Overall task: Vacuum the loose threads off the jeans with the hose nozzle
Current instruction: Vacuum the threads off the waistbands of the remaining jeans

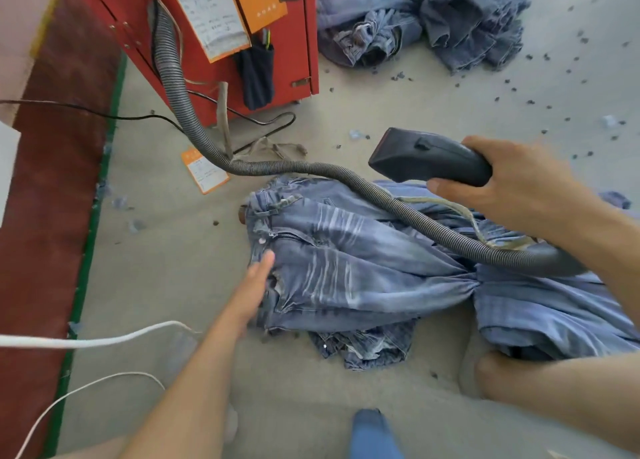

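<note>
right hand (519, 188) grip wraps matte black wedge nozzle (426, 157); left hand (254, 285) flat, fingers straight on creased faded jeans (346, 271).

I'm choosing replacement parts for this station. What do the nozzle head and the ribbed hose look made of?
Dark wedge-shaped nozzle head: apparently hard moulded plastic, matte, with smooth rounded edges. Grey ribbed hose: likely flexible plastic or rubber, since its corrugated wall bends freely across the jeans.

Faded blue denim jeans (346, 271) with whitened streaks, matt black plastic nozzle (429, 157), ribbed grey plastic hose (194, 119), glossy red painted cabinet (294, 60), matt grey cloth-covered floor (166, 268), paper tags (204, 169).
</note>
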The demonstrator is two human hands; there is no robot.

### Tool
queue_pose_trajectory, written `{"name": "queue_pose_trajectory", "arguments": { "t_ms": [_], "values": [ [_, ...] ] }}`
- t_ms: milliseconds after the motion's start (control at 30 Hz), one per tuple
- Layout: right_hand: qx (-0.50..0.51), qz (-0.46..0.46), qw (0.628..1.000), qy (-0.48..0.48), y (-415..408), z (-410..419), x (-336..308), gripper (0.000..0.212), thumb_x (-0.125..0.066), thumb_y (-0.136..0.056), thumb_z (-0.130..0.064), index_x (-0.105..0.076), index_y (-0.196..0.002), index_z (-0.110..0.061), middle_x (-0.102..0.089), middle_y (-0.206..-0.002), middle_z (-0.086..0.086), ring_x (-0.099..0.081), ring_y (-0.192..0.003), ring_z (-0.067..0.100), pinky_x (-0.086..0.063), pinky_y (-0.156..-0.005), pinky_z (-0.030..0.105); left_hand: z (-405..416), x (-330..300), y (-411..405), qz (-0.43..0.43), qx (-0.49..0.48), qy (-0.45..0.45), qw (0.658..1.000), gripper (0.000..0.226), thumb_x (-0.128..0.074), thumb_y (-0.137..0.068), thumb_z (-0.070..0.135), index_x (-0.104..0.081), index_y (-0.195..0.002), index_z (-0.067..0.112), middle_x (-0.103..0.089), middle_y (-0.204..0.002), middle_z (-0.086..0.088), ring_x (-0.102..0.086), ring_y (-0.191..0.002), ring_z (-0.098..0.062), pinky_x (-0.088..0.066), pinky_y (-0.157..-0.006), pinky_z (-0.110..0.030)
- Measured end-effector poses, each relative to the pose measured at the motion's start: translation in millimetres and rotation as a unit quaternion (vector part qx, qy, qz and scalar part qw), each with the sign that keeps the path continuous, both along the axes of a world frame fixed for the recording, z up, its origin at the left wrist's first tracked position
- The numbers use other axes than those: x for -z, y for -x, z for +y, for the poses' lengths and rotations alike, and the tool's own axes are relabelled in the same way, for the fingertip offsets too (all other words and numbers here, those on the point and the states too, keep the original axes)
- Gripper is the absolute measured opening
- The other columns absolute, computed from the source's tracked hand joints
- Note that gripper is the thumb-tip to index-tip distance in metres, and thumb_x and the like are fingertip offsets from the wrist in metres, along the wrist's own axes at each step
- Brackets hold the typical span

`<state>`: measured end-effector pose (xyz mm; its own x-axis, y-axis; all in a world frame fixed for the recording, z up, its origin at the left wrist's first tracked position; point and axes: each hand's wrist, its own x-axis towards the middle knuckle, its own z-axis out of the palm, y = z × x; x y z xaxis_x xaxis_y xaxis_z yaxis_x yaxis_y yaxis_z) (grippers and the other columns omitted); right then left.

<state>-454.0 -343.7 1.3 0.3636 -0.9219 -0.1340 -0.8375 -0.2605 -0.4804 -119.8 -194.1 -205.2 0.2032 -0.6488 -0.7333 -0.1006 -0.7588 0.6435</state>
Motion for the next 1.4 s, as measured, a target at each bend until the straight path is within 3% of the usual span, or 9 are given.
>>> {"name": "queue_pose_trajectory", "arguments": {
  "t_ms": [167, 300, 433, 500, 600, 667, 800, 1033, 1400],
  "values": [
    [-0.007, 0.000, 1.000, -0.012, -1.7, 2.5, 1.3, 0.022, -0.070, -0.086, -0.060, -0.054, -0.081, -0.045, -0.062, -0.066, -0.018, -0.057, -0.058, 0.002, -0.035, -0.051, 0.031, 33.1, 50.8, 13.8, -0.308, 0.040, -0.155, 0.938, 0.124, -0.089, -0.070, 0.055, -0.015, -0.155, 0.002, -0.025, -0.160, -0.026, -0.023, -0.148, -0.043, -0.025, -0.120, -0.049],
    [-0.023, 0.005, 0.999, -0.027, -5.7, 6.6, 5.8, 0.021, -0.066, -0.084, -0.066, -0.052, -0.085, -0.050, -0.061, -0.074, -0.033, -0.059, -0.064, -0.005, -0.038, -0.050, 0.030, 38.0, 63.5, -10.6, -0.177, 0.064, -0.203, 0.961, 0.104, -0.089, -0.077, 0.045, -0.034, -0.154, 0.003, -0.049, -0.154, -0.017, -0.044, -0.142, -0.038, -0.033, -0.119, -0.046],
    [-0.061, 0.025, 0.997, -0.038, -7.3, 8.6, 11.2, 0.031, -0.062, -0.081, -0.073, -0.054, -0.089, -0.045, -0.061, -0.081, -0.037, -0.059, -0.069, -0.008, -0.041, -0.054, 0.030, 22.8, 33.6, -26.7, -0.174, 0.132, -0.167, 0.962, 0.037, -0.082, -0.086, 0.039, -0.074, -0.103, 0.007, -0.073, -0.107, -0.014, -0.071, -0.095, -0.028, -0.057, -0.092, -0.038],
    [-0.071, 0.025, 0.997, -0.036, -8.5, 9.7, 11.4, 0.031, -0.060, -0.080, -0.075, -0.054, -0.090, -0.046, -0.060, -0.083, -0.038, -0.059, -0.071, -0.009, -0.042, -0.054, 0.031, -2.0, 1.8, -36.1, 0.002, 0.031, -0.061, 0.998, 0.029, -0.085, -0.079, 0.041, -0.075, -0.080, 0.014, -0.072, -0.082, -0.007, -0.069, -0.069, -0.019, -0.063, -0.073, -0.041],
    [-0.063, 0.009, 0.998, -0.028, -6.5, 10.5, 11.2, 0.027, -0.062, -0.081, -0.073, -0.053, -0.089, -0.048, -0.062, -0.080, -0.036, -0.060, -0.067, -0.006, -0.042, -0.052, 0.030, -38.3, -50.3, -53.1, 0.327, -0.080, 0.192, 0.922, 0.039, -0.072, -0.092, 0.044, -0.075, -0.119, 0.017, -0.073, -0.124, -0.011, -0.072, -0.111, -0.024, -0.061, -0.088, -0.043],
    [-0.049, -0.002, 0.999, -0.022, -4.4, 10.1, 11.0, 0.027, -0.064, -0.082, -0.070, -0.054, -0.089, -0.047, -0.065, -0.077, -0.030, -0.061, -0.063, -0.003, -0.043, -0.052, 0.031, -48.8, -65.6, -55.9, 0.232, 0.005, 0.222, 0.947, 0.048, -0.070, -0.094, 0.045, -0.063, -0.137, 0.024, -0.066, -0.139, -0.008, -0.063, -0.126, -0.024, -0.054, -0.103, -0.045],
    [-0.044, 0.004, 0.999, -0.018, -0.4, 12.4, 13.2, 0.025, -0.064, -0.081, -0.070, -0.052, -0.086, -0.048, -0.064, -0.077, -0.031, -0.060, -0.068, -0.005, -0.040, -0.053, 0.031, -35.7, -35.5, -51.4, -0.024, 0.133, 0.082, 0.987, 0.014, -0.078, -0.092, 0.017, -0.075, -0.106, 0.017, -0.079, -0.103, -0.004, -0.073, -0.100, -0.025, -0.059, -0.096, -0.046],
    [-0.040, 0.005, 0.999, -0.033, 1.6, 4.1, 14.4, 0.030, -0.062, -0.080, -0.075, -0.054, -0.090, -0.047, -0.064, -0.076, -0.031, -0.061, -0.065, -0.004, -0.041, -0.051, 0.030, -49.0, -62.8, -48.8, -0.017, -0.075, 0.127, 0.989, 0.006, -0.075, -0.092, 0.019, -0.073, -0.094, 0.013, -0.076, -0.080, 0.001, -0.068, -0.068, -0.014, -0.054, -0.054, -0.026],
    [-0.093, -0.023, 0.995, -0.041, 14.9, 14.9, -13.4, 0.025, -0.068, -0.081, -0.068, -0.055, -0.091, -0.049, -0.065, -0.076, -0.028, -0.062, -0.066, -0.003, -0.042, -0.054, 0.028, -8.5, -208.8, -20.3, 0.046, 0.094, 0.167, 0.980, 0.032, -0.074, -0.093, 0.012, -0.068, -0.123, 0.015, -0.076, -0.116, -0.012, -0.075, -0.102, -0.028, -0.064, -0.080, -0.042]
  ]
}}
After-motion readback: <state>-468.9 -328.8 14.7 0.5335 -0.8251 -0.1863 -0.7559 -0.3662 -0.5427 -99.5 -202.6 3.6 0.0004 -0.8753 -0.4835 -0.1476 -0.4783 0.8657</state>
